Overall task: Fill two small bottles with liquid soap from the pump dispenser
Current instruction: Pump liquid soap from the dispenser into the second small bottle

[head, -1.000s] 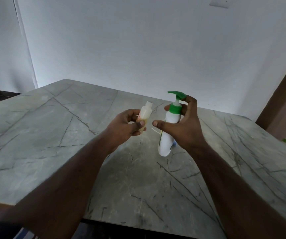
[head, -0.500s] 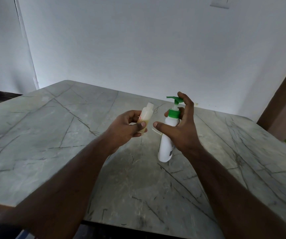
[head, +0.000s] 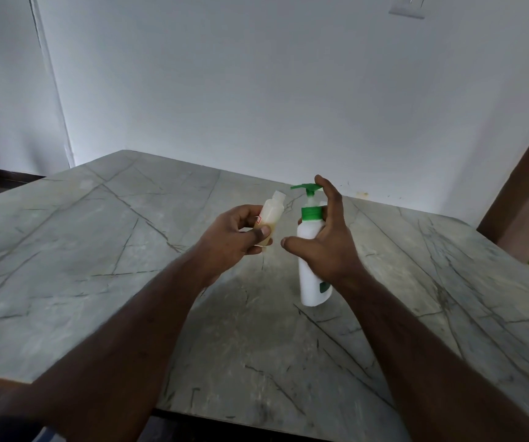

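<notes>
Your left hand [head: 236,234] grips the small bottle [head: 270,215] round its lower body, thumb across the front. The bottle is held off the worktop [head: 65,250], uncapped, its long axis tilted so the open neck leans up and to the right. It holds a little yellowish liquid at the bottom, so filling appears barely begun.

Just right of it stands the pump dispenser [head: 312,250], upright on the worktop. Its green spout points left, toward the bottle's mouth, but spout and mouth are apart, the spout sitting higher and to the right.

Your right hand [head: 327,247] wraps the dispenser from behind, forefinger laid on the pump head, thumb free.

Judgement: your left hand must bring the neck under the spout tip before pressing; otherwise soap is likely to fall on the worktop.
</notes>
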A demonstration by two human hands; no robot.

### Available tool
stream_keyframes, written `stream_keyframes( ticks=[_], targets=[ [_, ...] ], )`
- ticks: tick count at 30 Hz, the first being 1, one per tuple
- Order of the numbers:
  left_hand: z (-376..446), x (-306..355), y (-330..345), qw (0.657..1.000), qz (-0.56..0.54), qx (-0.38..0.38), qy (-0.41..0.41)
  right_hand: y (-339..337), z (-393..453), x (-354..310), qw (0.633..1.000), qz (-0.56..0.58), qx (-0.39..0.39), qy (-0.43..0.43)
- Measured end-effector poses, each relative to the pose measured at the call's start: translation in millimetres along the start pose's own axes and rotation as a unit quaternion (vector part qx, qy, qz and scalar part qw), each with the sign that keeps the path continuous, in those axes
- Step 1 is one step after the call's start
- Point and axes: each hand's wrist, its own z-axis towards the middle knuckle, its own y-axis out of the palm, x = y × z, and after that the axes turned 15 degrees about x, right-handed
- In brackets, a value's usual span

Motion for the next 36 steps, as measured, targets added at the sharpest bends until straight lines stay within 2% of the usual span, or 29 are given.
stream_keyframes(
  ticks=[11, 36],
  targets=[
    [0, 2, 2, 1.0, 0.024, 0.008, 0.01, -4, 5, -10, 0.995, -0.076, -0.071, -0.007],
    [-1, 2, 2, 0.999, 0.033, 0.001, 0.008, -7, 11, -16, 0.988, -0.128, -0.083, -0.021]
  ],
)
